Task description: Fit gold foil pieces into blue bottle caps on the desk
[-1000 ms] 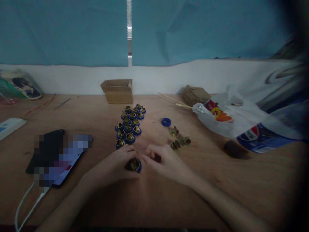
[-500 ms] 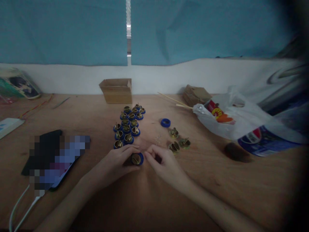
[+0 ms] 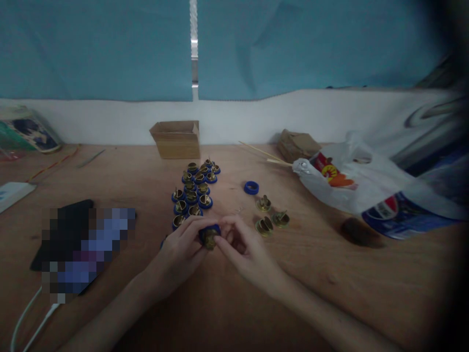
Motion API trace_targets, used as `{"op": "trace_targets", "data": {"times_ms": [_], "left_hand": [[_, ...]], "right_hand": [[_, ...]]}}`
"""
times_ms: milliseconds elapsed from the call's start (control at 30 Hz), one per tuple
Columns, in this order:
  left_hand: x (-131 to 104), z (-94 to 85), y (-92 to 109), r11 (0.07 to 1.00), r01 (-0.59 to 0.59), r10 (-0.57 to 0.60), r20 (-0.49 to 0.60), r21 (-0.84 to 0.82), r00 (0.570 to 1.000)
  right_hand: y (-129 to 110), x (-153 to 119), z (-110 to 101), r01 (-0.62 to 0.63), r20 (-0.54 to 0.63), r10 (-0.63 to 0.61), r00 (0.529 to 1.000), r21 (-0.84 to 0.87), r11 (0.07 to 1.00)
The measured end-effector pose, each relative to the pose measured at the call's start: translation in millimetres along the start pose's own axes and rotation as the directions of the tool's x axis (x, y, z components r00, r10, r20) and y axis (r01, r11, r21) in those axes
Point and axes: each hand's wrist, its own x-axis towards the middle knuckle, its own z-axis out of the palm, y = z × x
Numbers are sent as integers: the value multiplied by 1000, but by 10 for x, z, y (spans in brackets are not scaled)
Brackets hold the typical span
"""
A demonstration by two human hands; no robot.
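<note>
Over a dozen blue-ringed brass pieces [image 3: 191,197] stand done, it seems, most of the batch; left hand [image 3: 183,247] curls round one more piece [image 3: 210,238], right hand's [image 3: 251,254] thumb meeting it, fingers bent, full grip unclear; one loose blue ring [image 3: 251,192] and three bare brass pieces [image 3: 264,203] look left; wooden table [image 3: 205,313], phone [image 3: 104,247] left, blue curtain [image 3: 110,49] behind, plastic bag [image 3: 361,183] right

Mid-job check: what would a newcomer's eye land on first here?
Probably the blue cloth across the top. Next, the cluster of blue-rimmed brass pieces near the centre, beyond the left hand, which holds a similar piece, the right hand against it. Then the white plastic bag on the right.
</note>
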Motion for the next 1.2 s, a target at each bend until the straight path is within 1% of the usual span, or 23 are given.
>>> {"op": "trace_targets", "data": {"times_ms": [133, 200, 267, 367, 433, 567, 633, 767, 867, 1033, 1200], "left_hand": [[-30, 42, 36, 971, 164, -157, 51, -175, 986], [-39, 44, 49, 946, 199, -181, 92, -257, 979], [-45, 45, 49, 916, 212, -178, 128, -342, 976], [-54, 57, 17, 870, 248, -209, 136, -426, 968], [-58, 71, -6, 860, 264, -231, 127, -436, 965], [-49, 101, 3, 844, 250, -236, 91, -474, 968], [-36, 109, 26, 837, 246, -248, 63, -488, 967], [-16, 102, 46, 856, 249, -264, 32, -453, 964], [-22, 95, 31, 859, 245, -262, 25, -449, 965], [-69, 112, -2, 837, 257, -279, 28, -483, 960], [-86, 104, -19, 876, 257, -263, 43, -409, 964]], "right_hand": [[-20, 8, -30, 92, -47, -97, 994, -88, 992], [-40, 12, -41, 119, -82, -129, 988, -121, 986], [-54, 15, -48, 130, -115, -146, 983, -136, 982], [-57, 6, -42, 181, -151, -206, 967, -164, 970], [-47, -10, -30, 243, -168, -277, 946, -200, 949], [-24, -39, -15, 342, -168, -396, 903, -276, 898], [-27, -43, -17, 357, -177, -421, 890, -305, 883], [-56, -37, -18, 358, -221, -439, 871, -327, 875], [-62, -37, -8, 357, -219, -434, 874, -316, 879], [-21, -46, 21, 355, -207, -420, 884, -288, 889], [17, -46, 17, 330, -178, -389, 904, -287, 899]]}}
